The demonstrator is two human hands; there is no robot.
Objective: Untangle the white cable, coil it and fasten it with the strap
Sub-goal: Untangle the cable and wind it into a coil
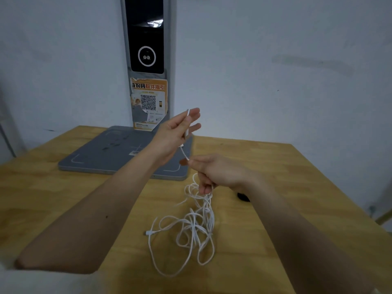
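Observation:
The white cable (192,228) lies in a loose tangle on the wooden table (63,198), one plug end at its left side. My left hand (177,132) is raised above the table, palm up, fingers mostly straight, with a short stretch of the cable running across the fingers under the thumb. From there the cable runs down to my right hand (214,174), which pinches it between thumb and forefinger while its lower fingers curl round more strands hanging to the tangle. A small black thing (243,197), maybe the strap, lies just right of my right wrist, partly hidden.
A grey flat base (101,158) with a tall grey column (147,60) stands at the table's back, against the white wall. The column carries a black screen and an orange sticker with a QR code. The table's right edge runs diagonally at the right.

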